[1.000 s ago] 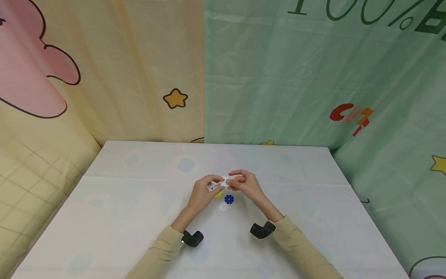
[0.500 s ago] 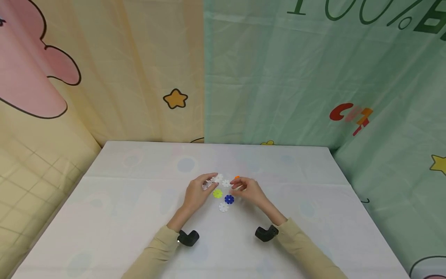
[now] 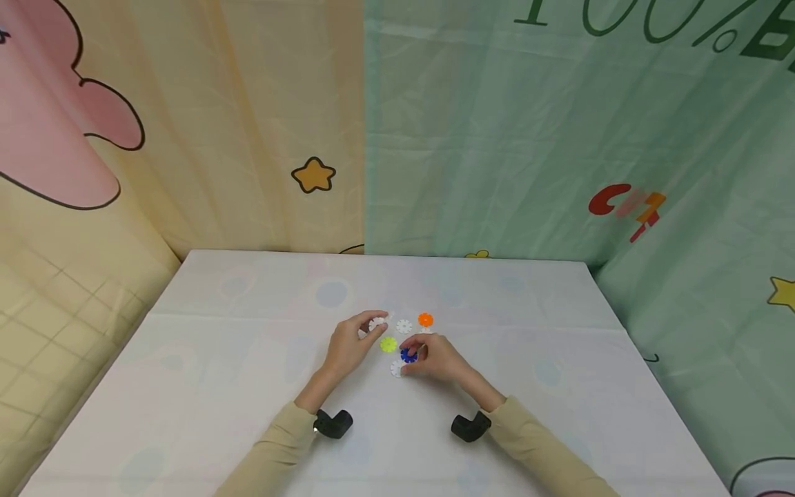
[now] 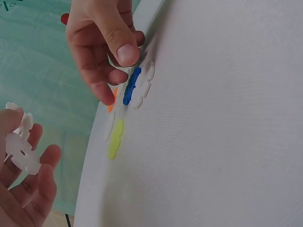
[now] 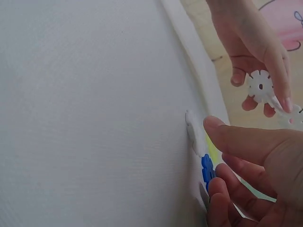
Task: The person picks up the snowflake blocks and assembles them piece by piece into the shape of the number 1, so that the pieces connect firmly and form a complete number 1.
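My left hand [image 3: 349, 345] pinches white notched snowflake discs [image 5: 261, 87] joined together, held up off the table. In the left wrist view the white piece [image 4: 22, 153] sits between thumb and fingers. My right hand [image 3: 439, 359] is over a blue snowflake disc [image 3: 408, 355], its thumb and fingertips parted around it. Right by the thumb lies a white disc [image 3: 395, 369], partly overlapped by the blue one in the left wrist view. A yellow-green disc [image 3: 388, 344] lies between the two hands.
Farther back on the white-covered table [image 3: 248, 386] lie an orange disc [image 3: 425, 319] and a white disc [image 3: 404, 326]. Another white disc is mostly hidden behind my right hand. Printed curtains [image 3: 484, 138] hang beyond the table's far edge.
One second ago both hands met at the white pieces. They have since drawn apart, the left keeping the joined discs. My right hand has come nearer, over the blue disc, uncovering the orange one.
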Motion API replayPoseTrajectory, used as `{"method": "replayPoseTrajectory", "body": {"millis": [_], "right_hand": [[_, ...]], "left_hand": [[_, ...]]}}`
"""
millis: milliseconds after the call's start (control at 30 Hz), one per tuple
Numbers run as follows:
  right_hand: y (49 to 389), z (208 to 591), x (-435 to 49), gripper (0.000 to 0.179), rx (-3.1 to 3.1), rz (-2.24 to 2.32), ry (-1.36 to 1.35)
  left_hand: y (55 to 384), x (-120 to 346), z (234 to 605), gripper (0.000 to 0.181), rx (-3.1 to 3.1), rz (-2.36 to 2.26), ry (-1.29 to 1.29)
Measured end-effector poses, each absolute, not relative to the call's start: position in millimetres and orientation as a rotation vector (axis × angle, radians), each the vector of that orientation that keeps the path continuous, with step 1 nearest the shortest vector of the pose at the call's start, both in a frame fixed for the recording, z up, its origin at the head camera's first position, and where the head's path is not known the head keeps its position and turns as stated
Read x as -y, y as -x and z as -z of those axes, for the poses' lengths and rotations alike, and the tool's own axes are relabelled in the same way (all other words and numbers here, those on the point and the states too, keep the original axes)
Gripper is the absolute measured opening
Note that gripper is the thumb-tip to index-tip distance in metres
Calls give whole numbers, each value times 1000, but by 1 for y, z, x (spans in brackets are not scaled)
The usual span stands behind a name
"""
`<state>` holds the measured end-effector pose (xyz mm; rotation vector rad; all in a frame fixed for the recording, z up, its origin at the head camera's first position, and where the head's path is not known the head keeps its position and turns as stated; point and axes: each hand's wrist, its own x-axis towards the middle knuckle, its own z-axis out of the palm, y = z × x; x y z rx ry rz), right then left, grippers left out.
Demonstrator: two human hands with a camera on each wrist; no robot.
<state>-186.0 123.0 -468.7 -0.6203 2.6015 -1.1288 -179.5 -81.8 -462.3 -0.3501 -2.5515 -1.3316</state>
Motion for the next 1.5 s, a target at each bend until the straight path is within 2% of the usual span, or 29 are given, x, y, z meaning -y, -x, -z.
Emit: {"method": "replayPoseTrajectory", "body": {"millis": [333,733,1200,1500], "right_hand": [[181,471,-117,26,-2661,975,755],[187,468,-120,10,-2541,1132,741],[192,448,-122,20,-2634,1506,423],[197,442,-119,21,-2668,1719,352]], "left_hand": [[177,81,461,23,2570,1361,294],[177,77,459,19,2530,1436,273],[179,73,462,15,2470,1639,309],[179,70,464,16,2456,1674,340]]}}
